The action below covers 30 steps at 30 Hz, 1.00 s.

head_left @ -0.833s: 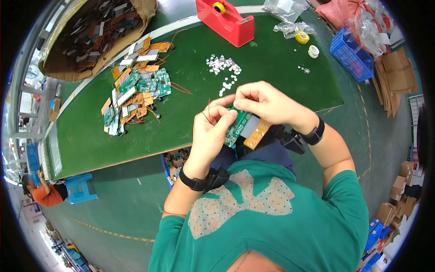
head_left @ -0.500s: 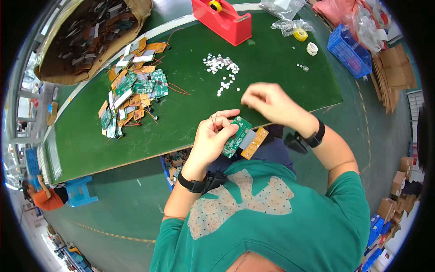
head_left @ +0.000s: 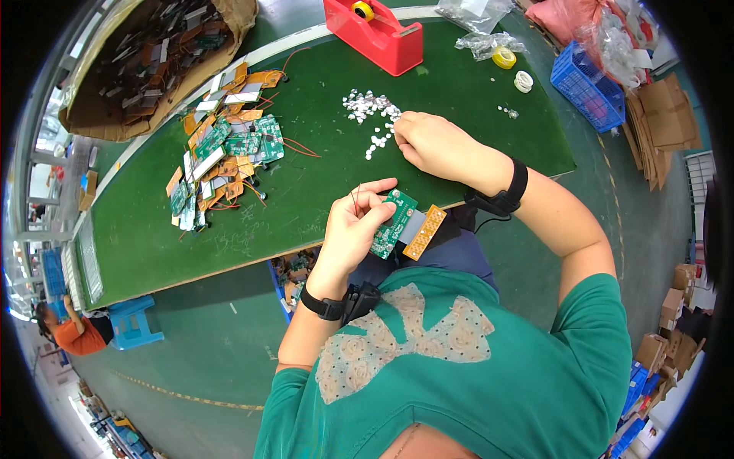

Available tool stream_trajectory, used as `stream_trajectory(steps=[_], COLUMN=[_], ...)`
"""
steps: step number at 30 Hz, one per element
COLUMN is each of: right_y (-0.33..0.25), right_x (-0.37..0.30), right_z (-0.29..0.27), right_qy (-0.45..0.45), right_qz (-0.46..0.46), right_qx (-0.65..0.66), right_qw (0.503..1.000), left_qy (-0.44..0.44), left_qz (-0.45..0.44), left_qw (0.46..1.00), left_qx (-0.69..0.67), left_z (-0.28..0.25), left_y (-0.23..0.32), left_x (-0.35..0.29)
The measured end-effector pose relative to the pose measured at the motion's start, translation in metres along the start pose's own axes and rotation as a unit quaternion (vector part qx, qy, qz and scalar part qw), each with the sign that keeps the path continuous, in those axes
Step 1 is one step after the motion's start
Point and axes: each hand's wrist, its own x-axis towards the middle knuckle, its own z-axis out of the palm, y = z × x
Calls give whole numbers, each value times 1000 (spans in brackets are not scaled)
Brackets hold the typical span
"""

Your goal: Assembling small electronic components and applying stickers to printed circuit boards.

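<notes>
Between the thumb and fingers of my left hand (head_left: pixel 354 227) is a green circuit board (head_left: pixel 395 223), held over the table's near edge. A grey ribbon cable (head_left: pixel 412 228) joins it to a narrow orange board (head_left: pixel 425 232) with pale spots. My right hand (head_left: pixel 437 147) is on the table beside a scatter of small white pieces (head_left: pixel 370 105), its fingers curled together at their right side. Whatever its fingertips pinch, if anything, is hidden. Thin wire rises beside my left fingers.
A heap of green and orange boards (head_left: pixel 243 144) with wires lies on the green table (head_left: pixel 306 206) at left. Beyond it stands a large carton (head_left: pixel 92 107) of similar parts. A red tape dispenser (head_left: pixel 382 42), tape rolls (head_left: pixel 523 81) and a blue basket (head_left: pixel 587 88) are farther off. Someone sits far left.
My right hand has moved away from the boards, forward and left to the white pieces. My left hand, still holding the circuit board, has shifted slightly forward and left.
</notes>
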Motion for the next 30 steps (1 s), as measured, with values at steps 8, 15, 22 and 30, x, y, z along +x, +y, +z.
stream_trajectory(steps=[8,15,22,30], right_y=[-35,-46,-55,-89], right_x=[-24,-37,-42,-41], right_z=[-13,-5,-33,-8], right_qy=[26,114,206,256], right_qz=[138,154,169,131], right_qx=[525,467,498,326], right_qw=[839,863,825,900], left_qy=[-25,-62,153,205], left_qz=[102,123,161,265], left_qw=[989,985,969,942], left_qx=[-109,-100,-109,4], left_z=[5,11,12,36], left_y=[12,23,11,8], left_x=[-4,-4,6,7])
